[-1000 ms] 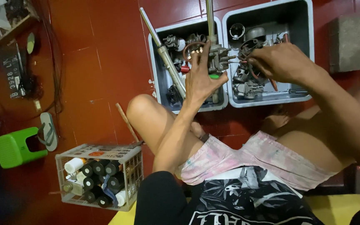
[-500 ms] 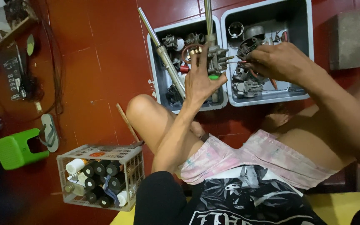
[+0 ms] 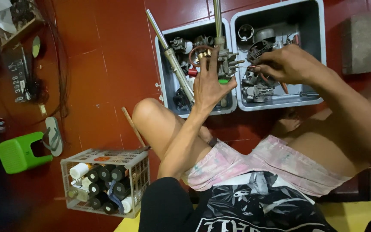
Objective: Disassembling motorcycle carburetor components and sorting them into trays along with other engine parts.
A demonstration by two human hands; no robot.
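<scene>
At the far left we see a green plastic stool (image 3: 17, 152) on the red floor (image 3: 95, 86), with a flip-flop sandal (image 3: 54, 135) just beside it. Nearer the middle, close to our bent knee, stands a white wire-mesh crate (image 3: 104, 180) packed with dark spray cans and a few pale bottles. A thin wooden stick (image 3: 132, 126) lies on the floor between the crate and the knee.

Further right, two grey plastic bins sit side by side. The left bin (image 3: 165, 81) holds small engine parts, and a long metal fork tube (image 3: 169, 55) leans across it at a slant. Above this bin our left hand (image 3: 209, 83) is closed around a grey metal carburetor (image 3: 226, 60), holding it up with the fingers wrapped over its body. Our right hand (image 3: 286, 64) comes in from the right, above the right bin (image 3: 318, 51), its fingers pinched on a thin tool whose tip meets the carburetor's side; we cannot tell what kind of tool it is. A grey concrete block (image 3: 363, 43) rests on the floor at the far right.
</scene>
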